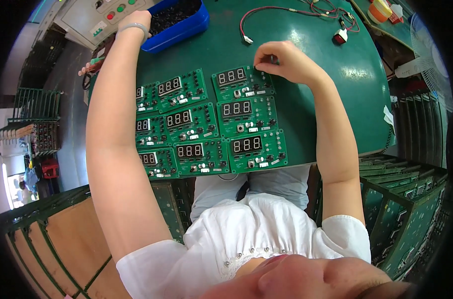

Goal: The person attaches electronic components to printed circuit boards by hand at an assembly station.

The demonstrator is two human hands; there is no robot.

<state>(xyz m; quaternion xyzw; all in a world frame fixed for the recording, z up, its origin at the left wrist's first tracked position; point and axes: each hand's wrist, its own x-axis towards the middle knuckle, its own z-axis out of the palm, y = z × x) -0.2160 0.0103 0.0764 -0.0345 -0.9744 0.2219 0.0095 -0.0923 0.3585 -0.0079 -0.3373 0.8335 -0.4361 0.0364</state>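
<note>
Several green circuit boards with three-digit displays lie in rows on the green table. My right hand (290,64) is over the upper right corner of the far right circuit board (244,83), thumb and forefinger pinched together at its edge. Whatever is between those fingertips is too small to make out. My left hand (136,21) reaches far forward to the left end of a blue bin (179,37). Small black parts (174,16) fill the bin. The left fingers are hidden, so their grip does not show. My left forearm covers part of the leftmost boards.
A red and black cable (271,8) with a white plug lies at the back, joined to a red and white switch (340,36). A control box (104,17) with coloured buttons stands back left. Racks (405,199) flank me; a fan (425,65) is right.
</note>
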